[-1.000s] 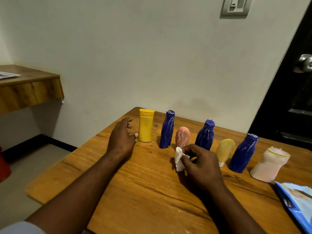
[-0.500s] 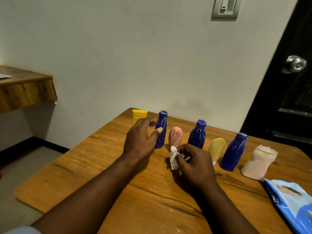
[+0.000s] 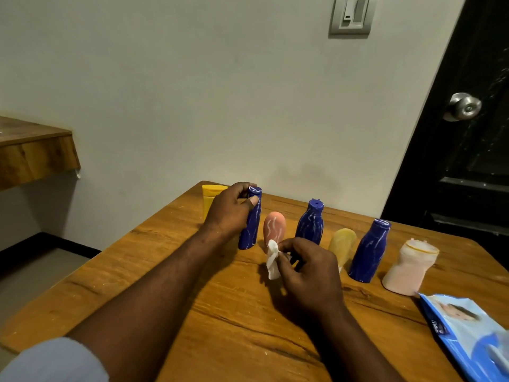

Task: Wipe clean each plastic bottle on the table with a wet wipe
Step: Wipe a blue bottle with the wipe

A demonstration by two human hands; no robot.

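A row of plastic bottles stands on the wooden table. From the left: a yellow bottle, partly hidden behind my left hand, a blue bottle, a pink one, a second blue one, a pale yellow one, a third blue one and a crumpled whitish-pink one. My left hand grips the leftmost blue bottle near its neck, thumb on the front. My right hand pinches a white wet wipe just in front of the pink bottle.
A blue wet-wipe pack lies at the table's right front edge. A wooden shelf juts from the wall at left. A dark door with a metal knob stands at right. The wall runs close behind the bottles.
My left hand moved right from the yellow bottle and closed around the leftmost blue bottle. My right hand stayed in place with the wipe.
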